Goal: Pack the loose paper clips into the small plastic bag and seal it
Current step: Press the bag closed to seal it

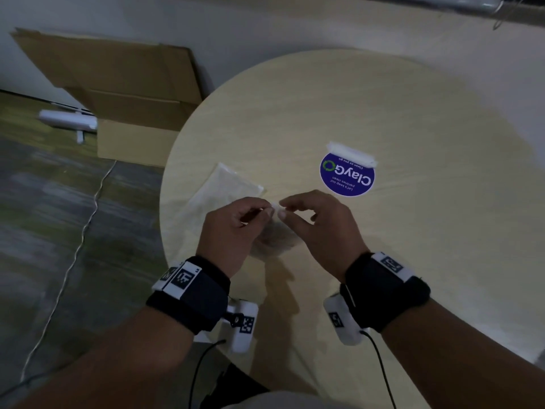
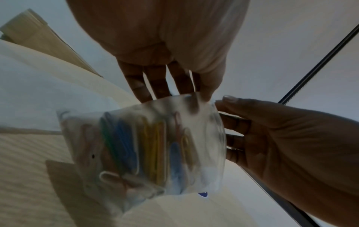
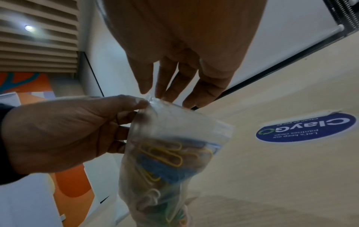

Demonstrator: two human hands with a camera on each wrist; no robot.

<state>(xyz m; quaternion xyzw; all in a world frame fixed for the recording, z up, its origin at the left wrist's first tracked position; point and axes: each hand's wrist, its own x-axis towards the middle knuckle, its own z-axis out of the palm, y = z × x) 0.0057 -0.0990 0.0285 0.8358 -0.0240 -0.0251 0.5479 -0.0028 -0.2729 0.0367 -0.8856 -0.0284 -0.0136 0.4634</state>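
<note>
**Clips bagged, both hands at the bag's mouth**

The small plastic bag [image 2: 143, 147] hangs in the air above the near part of the round table [image 1: 383, 107], held up by its top edge between the two hands. Inside it sit the paper clips [image 2: 136, 145], a bundle of green, blue, yellow and white ones gathered in the lower half; the wrist views are too blurred to tell whether the mouth strip is pressed closed. The left hand [image 1: 233, 228] pinches the top edge at one corner between thumb and forefinger, its other fingers curled behind the plastic. The right hand [image 1: 317, 228] pinches the same edge just beside it, thumb and fingertips meeting on the rim, so the two pinches almost touch. On the table beyond the hands lies a second clear bag [image 1: 227, 187], flat, and farther right a round blue sticker [image 1: 347, 175]. Flattened cardboard [image 1: 118, 84] leans against the wall past the table
</note>
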